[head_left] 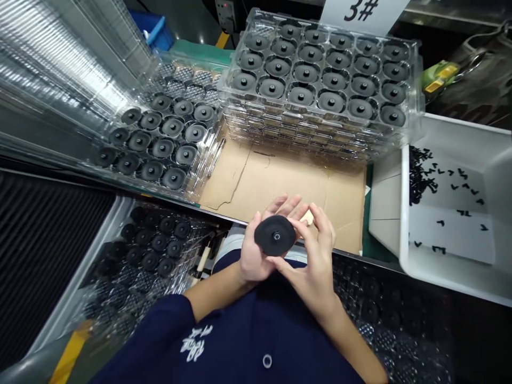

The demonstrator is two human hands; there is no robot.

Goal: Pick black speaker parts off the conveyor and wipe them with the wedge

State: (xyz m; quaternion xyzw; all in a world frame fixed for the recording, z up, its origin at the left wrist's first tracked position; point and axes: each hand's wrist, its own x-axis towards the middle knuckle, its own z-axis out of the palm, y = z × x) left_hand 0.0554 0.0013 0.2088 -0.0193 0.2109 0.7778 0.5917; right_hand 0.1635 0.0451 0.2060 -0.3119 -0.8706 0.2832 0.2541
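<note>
A black round disc [272,236] with a small raised hub at its centre is held above the front edge of the cardboard-covered table. It lies across the palm of my left hand [253,258], whose thumb is at its left edge and whose fingers reach out behind it. The thumb and index finger of my right hand [318,261] pinch its right edge, with the other fingers raised. Similar discs sit in the stacked clear plastic trays [296,114] beyond my hands and in another clear tray [206,173] at the left.
A white bin [448,282] at the right holds many small black pieces on its floor. Brown cardboard [280,176] covers the worktop. More trays of discs [150,240] stand lower at the left. A yellow-green tool [440,77] and a "3#" sign [360,13] are behind.
</note>
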